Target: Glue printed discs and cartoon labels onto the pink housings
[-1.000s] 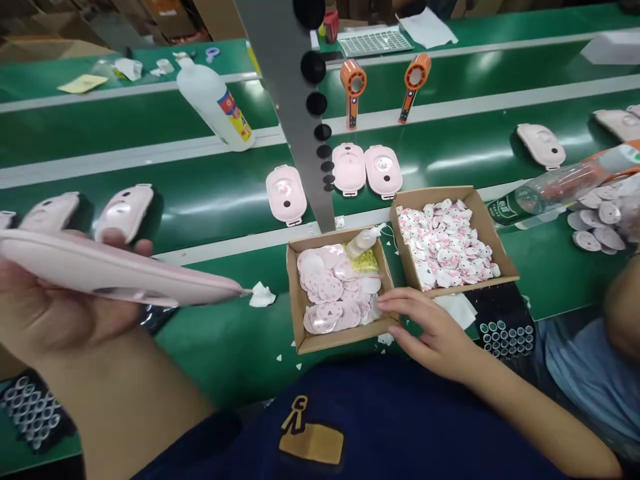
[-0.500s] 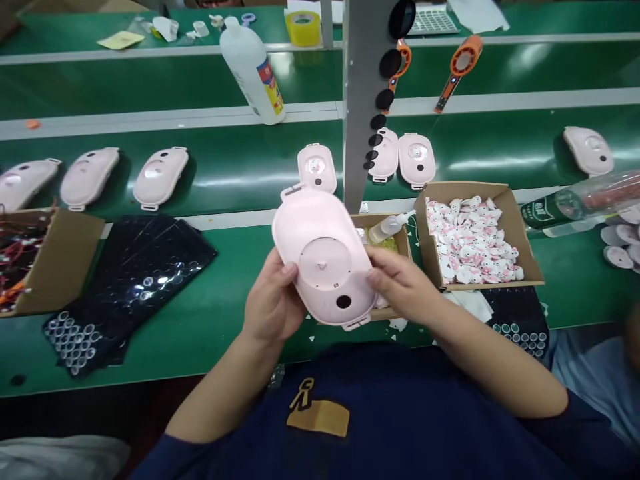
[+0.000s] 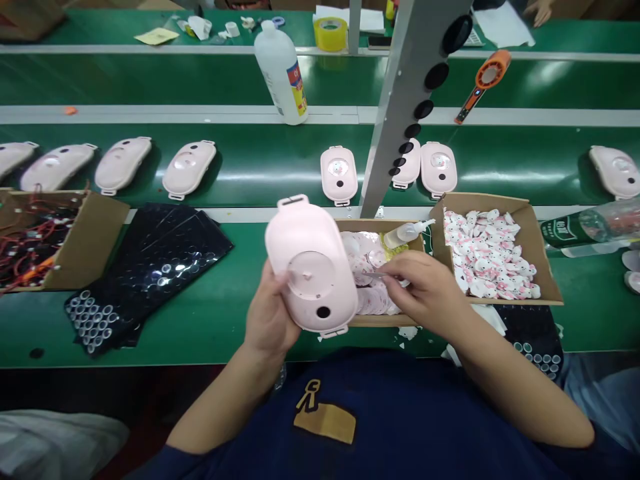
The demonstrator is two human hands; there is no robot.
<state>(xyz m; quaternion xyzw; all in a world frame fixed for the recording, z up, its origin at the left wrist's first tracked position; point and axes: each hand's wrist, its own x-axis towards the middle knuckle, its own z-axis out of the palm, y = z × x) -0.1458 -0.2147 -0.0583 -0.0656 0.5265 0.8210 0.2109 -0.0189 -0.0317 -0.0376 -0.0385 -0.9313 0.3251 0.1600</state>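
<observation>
My left hand (image 3: pixel 270 313) grips a pink oval plastic shell (image 3: pixel 309 267) from below, its round recess and a dark hole facing me. My right hand (image 3: pixel 425 290) is closed in a pinch over a small cardboard box (image 3: pixel 373 320) of pink round discs (image 3: pixel 370 293), holding one thin disc edge-on between thumb and fingers. A small glue bottle (image 3: pixel 407 232) lies in the back of that box.
A second box (image 3: pixel 543 267) with white-and-pink cartoon pieces stands to the right. Pink shells (image 3: pixel 339 173) lie along the green belt. Black trays of clear rings (image 3: pixel 150 267) and a box of wires (image 3: pixel 65 247) are left. A white bottle (image 3: pixel 281 63) and grey post (image 3: pixel 400 100) stand behind.
The shell came from far left to centre, its recess now facing me. My right hand left the shell's edge and reached into the disc box, pinching a disc.
</observation>
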